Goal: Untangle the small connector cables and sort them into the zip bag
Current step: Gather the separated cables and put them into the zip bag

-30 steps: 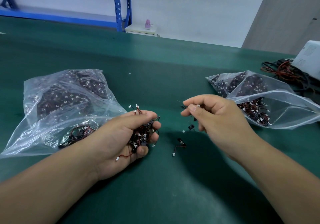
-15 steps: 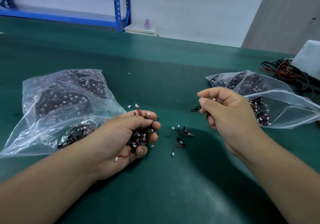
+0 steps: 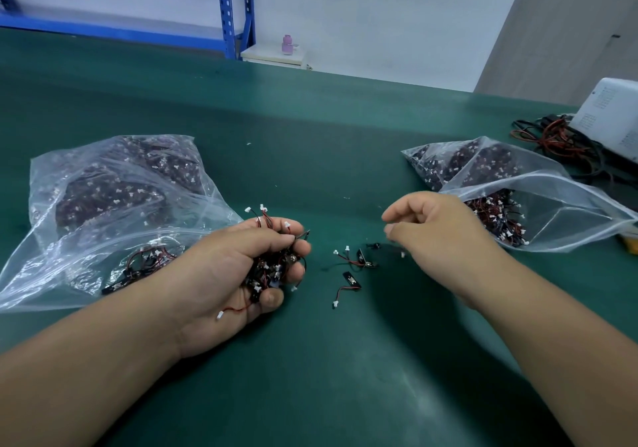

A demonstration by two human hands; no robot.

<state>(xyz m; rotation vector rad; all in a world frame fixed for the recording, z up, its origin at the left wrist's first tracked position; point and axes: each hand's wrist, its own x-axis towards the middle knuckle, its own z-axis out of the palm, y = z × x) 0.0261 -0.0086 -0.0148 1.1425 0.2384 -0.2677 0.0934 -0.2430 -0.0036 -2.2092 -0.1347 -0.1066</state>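
Left hand (image 3: 221, 274): curled round a cable clump (image 3: 272, 270).
Right hand (image 3: 438, 232): blurred, grip unclear.
Loose cables (image 3: 355, 267): on bench (image 3: 345, 377), between hands.
Zip bag (image 3: 552, 211): just beyond right hand.

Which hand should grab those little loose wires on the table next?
Probably the right hand: it looks empty, hovers beside the loose wires and the open zip bag. The left hand is full, gripping the tangled bunch.
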